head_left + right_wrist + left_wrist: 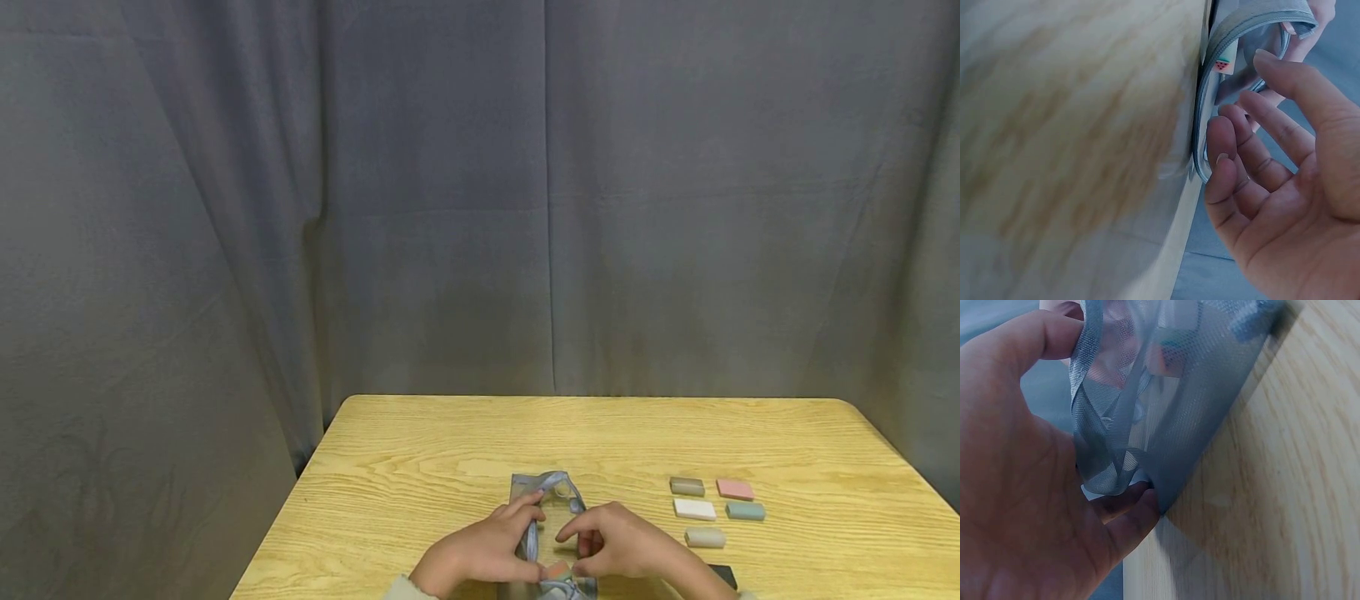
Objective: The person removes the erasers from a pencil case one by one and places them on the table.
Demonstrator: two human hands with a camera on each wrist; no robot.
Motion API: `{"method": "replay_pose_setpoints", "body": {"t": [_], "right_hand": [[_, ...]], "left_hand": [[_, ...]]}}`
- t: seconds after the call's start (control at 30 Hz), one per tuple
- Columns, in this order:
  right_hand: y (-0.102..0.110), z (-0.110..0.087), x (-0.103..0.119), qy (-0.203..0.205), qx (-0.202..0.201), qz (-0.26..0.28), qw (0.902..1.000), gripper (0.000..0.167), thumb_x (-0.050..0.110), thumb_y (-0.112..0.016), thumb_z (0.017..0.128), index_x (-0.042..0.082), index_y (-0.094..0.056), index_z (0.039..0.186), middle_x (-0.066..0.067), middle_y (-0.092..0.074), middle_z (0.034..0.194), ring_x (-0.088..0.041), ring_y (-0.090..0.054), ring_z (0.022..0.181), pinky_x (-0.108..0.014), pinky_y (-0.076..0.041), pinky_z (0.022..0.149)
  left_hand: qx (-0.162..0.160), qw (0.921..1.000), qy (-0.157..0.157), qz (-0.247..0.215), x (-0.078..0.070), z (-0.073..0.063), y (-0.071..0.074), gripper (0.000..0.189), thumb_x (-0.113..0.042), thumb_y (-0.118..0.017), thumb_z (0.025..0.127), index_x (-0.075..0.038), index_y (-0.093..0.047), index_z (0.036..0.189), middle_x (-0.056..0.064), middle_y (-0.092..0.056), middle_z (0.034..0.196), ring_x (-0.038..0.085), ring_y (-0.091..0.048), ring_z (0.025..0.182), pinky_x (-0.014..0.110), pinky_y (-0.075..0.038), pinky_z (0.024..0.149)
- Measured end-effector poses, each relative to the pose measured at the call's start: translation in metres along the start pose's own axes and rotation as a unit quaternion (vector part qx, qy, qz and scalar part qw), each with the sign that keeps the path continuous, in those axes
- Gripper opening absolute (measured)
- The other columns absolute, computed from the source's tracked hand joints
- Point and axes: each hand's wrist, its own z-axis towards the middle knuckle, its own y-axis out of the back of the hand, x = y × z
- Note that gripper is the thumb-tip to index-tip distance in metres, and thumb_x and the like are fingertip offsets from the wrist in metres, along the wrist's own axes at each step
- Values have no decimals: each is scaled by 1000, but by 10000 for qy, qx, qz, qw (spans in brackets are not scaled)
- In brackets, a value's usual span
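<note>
A see-through mesh pouch (555, 478) with grey-blue zip edging lies unzipped near the front of the table. My left hand (491, 546) grips its left side, with the thumb at the rim and fingertips low on the mesh (1194, 425) in the left wrist view. At the opening, my right hand (622, 542) has loosely bent fingers and nothing between them; its fingertips sit right by the zip edge (1200, 119). Inside the pouch, a small block with a watermelon print (1223, 65) shows; from the head it looks orange and green (558, 571).
To the right on the wooden table (420, 442) lie several small eraser-like blocks: brown (687, 487), pink (735, 489), white (694, 509), teal (745, 511) and beige (705, 537). A black item (723, 574) is partly hidden by my right forearm. Grey curtains (435, 208) hang behind.
</note>
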Motion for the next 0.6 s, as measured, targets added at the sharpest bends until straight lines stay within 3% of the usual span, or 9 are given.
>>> {"method": "replay_pose_setpoints", "body": {"t": [0.6], "right_hand": [[-1, 8, 6, -195, 312, -284, 9989, 29, 12, -80, 86, 6, -75, 114, 12, -67, 78, 2, -59, 65, -20, -53, 62]], "left_hand": [[-14, 9999, -54, 109, 0, -1, 0, 77, -57, -59, 87, -16, -41, 149, -7, -11, 169, 38, -24, 151, 59, -41, 108]]}}
